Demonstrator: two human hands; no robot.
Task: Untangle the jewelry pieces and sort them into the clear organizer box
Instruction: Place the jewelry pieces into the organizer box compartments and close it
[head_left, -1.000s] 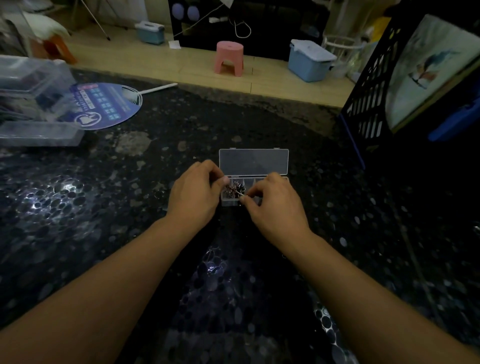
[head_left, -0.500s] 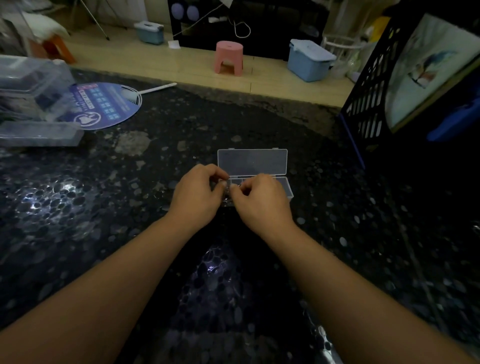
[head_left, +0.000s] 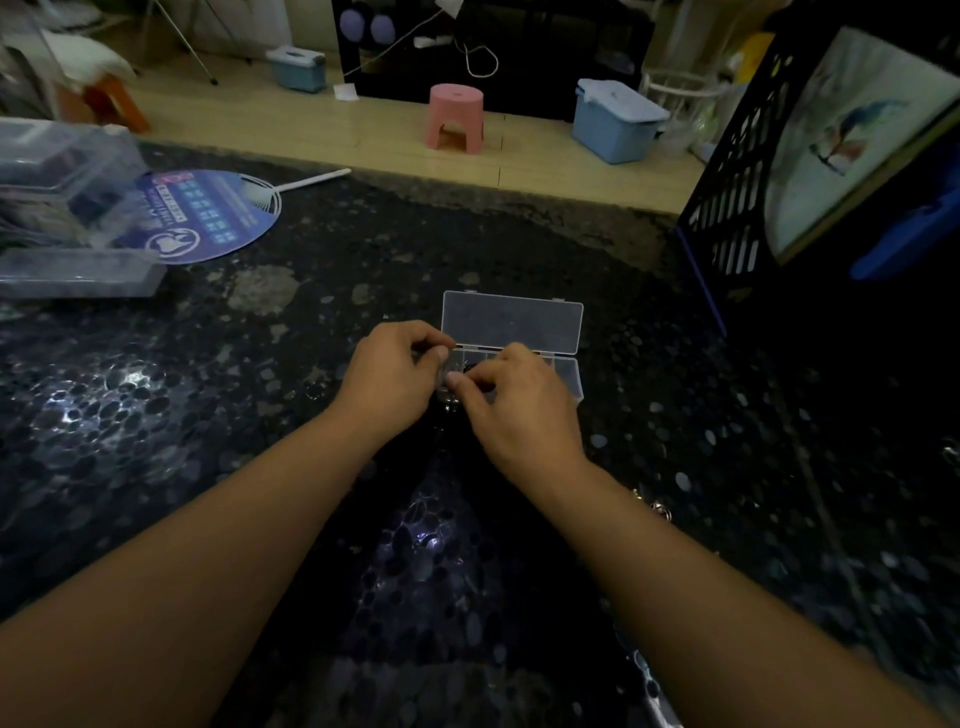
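Observation:
A small clear organizer box lies open on the dark speckled table, its lid folded back away from me. My left hand and my right hand meet over the box's left end, fingers curled. Both pinch a small dark tangle of jewelry between thumb and fingertips. Most of the tangle and the box's left compartments are hidden by my fingers. A small metallic piece lies on the table beside my right forearm.
A round blue hand fan and clear plastic containers sit at the far left. A black lattice crate holding a picture stands at the right. Beyond the table edge are a pink stool and a blue bin.
My right hand moved left from the box's front edge to meet the left hand. Both hands now work the tangle close together over the box's left end.

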